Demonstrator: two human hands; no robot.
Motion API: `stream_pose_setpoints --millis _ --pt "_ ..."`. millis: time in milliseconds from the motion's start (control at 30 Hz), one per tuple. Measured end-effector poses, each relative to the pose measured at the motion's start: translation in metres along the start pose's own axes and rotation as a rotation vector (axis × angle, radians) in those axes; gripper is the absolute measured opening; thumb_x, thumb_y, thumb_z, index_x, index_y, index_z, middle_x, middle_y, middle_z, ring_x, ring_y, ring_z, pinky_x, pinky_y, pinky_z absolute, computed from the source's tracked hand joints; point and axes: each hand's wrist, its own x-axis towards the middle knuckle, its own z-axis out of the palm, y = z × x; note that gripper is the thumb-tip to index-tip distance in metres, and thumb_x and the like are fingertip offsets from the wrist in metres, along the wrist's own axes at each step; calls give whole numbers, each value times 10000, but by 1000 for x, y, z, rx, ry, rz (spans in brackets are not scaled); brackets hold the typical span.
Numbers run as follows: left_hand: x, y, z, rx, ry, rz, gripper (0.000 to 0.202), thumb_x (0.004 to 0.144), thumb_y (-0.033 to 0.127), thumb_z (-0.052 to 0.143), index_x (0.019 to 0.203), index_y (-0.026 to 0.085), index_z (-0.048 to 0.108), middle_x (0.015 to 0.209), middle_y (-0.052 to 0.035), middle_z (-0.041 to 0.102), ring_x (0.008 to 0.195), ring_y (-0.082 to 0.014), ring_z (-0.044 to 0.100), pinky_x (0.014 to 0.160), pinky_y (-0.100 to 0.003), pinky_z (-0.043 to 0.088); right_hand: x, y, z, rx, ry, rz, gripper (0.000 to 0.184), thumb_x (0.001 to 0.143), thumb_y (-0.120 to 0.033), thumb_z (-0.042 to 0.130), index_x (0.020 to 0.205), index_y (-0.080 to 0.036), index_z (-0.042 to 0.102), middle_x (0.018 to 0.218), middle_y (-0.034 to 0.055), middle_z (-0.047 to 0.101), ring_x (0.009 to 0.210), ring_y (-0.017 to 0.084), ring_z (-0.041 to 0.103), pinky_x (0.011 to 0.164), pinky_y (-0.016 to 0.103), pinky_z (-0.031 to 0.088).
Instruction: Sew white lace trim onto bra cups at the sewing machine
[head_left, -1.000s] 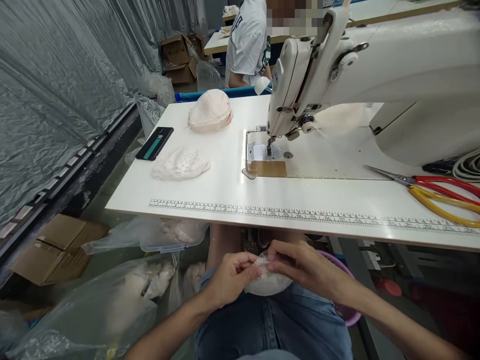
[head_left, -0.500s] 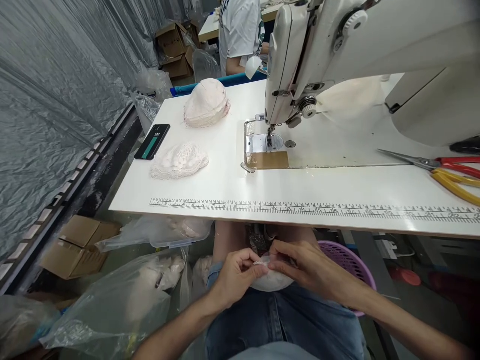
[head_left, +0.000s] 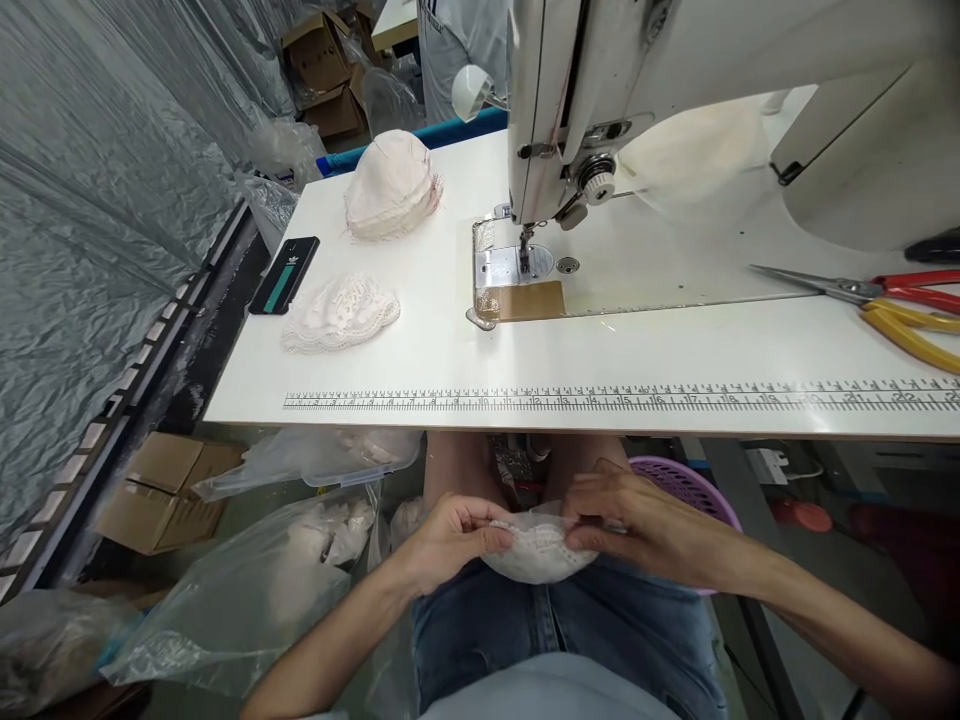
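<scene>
A white lace-trimmed fabric cup [head_left: 541,552] is stretched between my two hands over my lap, below the table's front edge. My left hand [head_left: 459,540] pinches its left end between thumb and fingers. At its right end my right hand [head_left: 615,515] grips the edge the same way. On the table, a white lace piece [head_left: 345,315] lies at the left, with a pale pink fabric cup [head_left: 394,185] behind it. The sewing machine [head_left: 555,130] stands over the table; its presser foot [head_left: 525,258] is down near the needle plate.
A phone [head_left: 285,275] lies at the table's left edge. Scissors [head_left: 855,290] with red and yellow handles lie at the right. A printed ruler [head_left: 600,398] runs along the front edge. Plastic bags [head_left: 247,590], a carton [head_left: 169,490] and a purple basket [head_left: 686,490] surround my legs.
My hands have moved apart, spreading the fabric cup so more of its lace shows. The view has shifted slightly, with the table appearing higher and further left.
</scene>
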Motion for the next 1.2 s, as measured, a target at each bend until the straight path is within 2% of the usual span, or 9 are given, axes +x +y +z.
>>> stream_pose_setpoints --millis 100,200,267,400,467,567,733,900,1200 --pt "-1 4 0 84 -44 -7 334 645 407 767 827 128 745 742 -59 697 654 -116 547 626 -203 402 2 -5 -3 31 -2 -27 325 870 -492 480 1008 -212 574 981 68 582 917 228 527 772 331 377" --pt "-3 7 0 137 -63 -16 339 662 420 750 828 125 742 720 -55 684 630 -107 527 595 -195 383 11 -13 -2 53 -40 -66 524 759 -537 610 1167 -224 508 1090 74 554 999 246 498 835 355 372" --pt "-4 7 0 152 -62 -11 346 673 432 739 817 117 735 693 -47 668 614 -101 514 587 -194 373 17 -17 0 50 -66 -69 485 728 -500 654 1111 -221 551 1022 54 577 968 241 497 827 349 365" --pt "-6 7 -4 200 -29 16 360 715 450 697 805 102 712 672 -39 641 617 -105 508 593 -201 375 25 -19 2 91 -94 24 195 748 -362 675 836 -192 637 774 2 583 811 185 512 727 279 361" --pt "-7 6 -6 221 -21 36 360 723 457 688 782 102 701 663 -27 625 617 -96 494 588 -193 362 24 -17 2 136 -102 52 151 763 -322 669 804 -177 652 723 -5 572 770 166 525 674 246 359" --pt "-6 6 -7 224 -28 27 377 707 474 693 757 101 690 644 -17 612 597 -85 477 565 -182 341 23 -13 3 194 -107 67 159 786 -307 643 845 -162 672 707 3 582 738 159 539 609 222 353" --pt "1 7 -2 263 -30 -28 424 592 421 790 865 106 713 735 -61 683 633 -126 553 604 -213 401 22 -7 6 240 -91 3 220 837 -339 575 838 -151 690 739 30 634 727 161 555 617 234 371" --pt "8 5 0 308 -2 -52 382 608 435 768 802 107 735 666 -51 685 571 -115 538 562 -206 389 18 1 5 264 -65 -19 285 857 -397 531 843 -161 691 731 37 636 727 169 565 637 252 398" --pt "9 2 -2 285 -54 -72 309 638 362 764 838 128 741 723 -56 705 623 -126 573 614 -209 419 16 4 3 418 -149 -8 231 854 -322 552 832 -122 666 760 40 630 716 158 570 625 245 388"
